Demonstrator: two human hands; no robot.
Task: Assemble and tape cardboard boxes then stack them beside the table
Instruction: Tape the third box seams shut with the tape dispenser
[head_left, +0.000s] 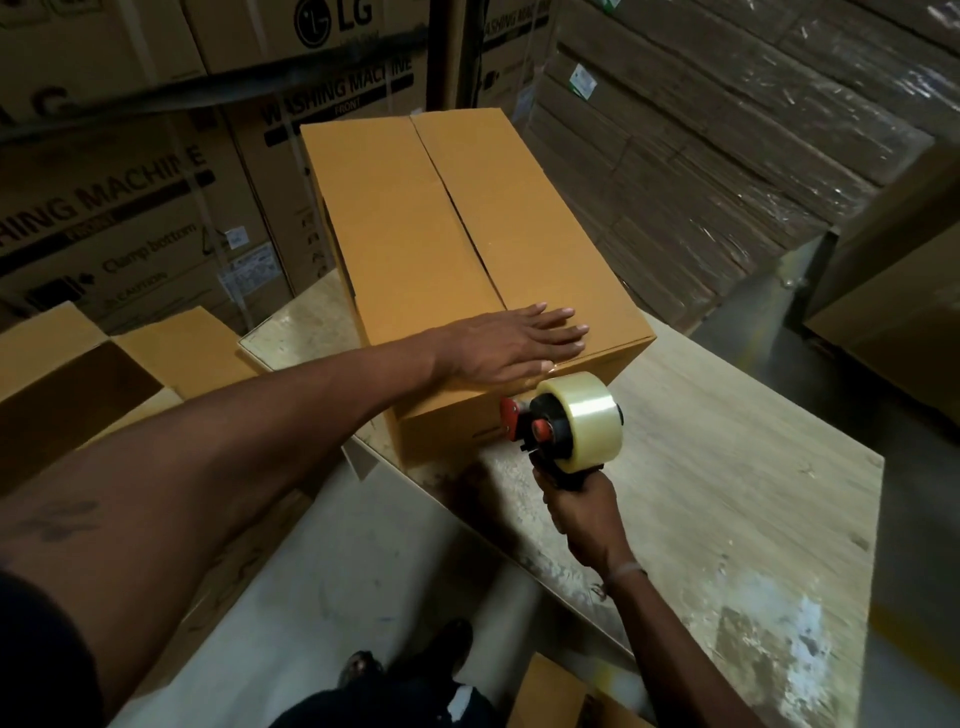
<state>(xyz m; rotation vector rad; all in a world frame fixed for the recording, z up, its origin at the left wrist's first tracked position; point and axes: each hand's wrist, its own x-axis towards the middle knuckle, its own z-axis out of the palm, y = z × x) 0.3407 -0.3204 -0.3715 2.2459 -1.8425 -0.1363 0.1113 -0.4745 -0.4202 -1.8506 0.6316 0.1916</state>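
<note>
A brown cardboard box (441, 228) lies on the worn wooden table (727, 467), its two top flaps folded shut with an open seam running down the middle. My left hand (514, 343) presses flat on the near end of the flaps, fingers straight across the seam. My right hand (582, 504) grips the handle of a tape dispenser (566, 423) with a clear tape roll. The dispenser's red and black head touches the box's near face just below the top edge.
Open cardboard boxes (78, 374) stand to the left beside the table. Large printed appliance cartons (156, 182) fill the back left. Shrink-wrapped flat cardboard stacks (701, 156) rise at the back right. Another box corner (556, 691) shows near my feet.
</note>
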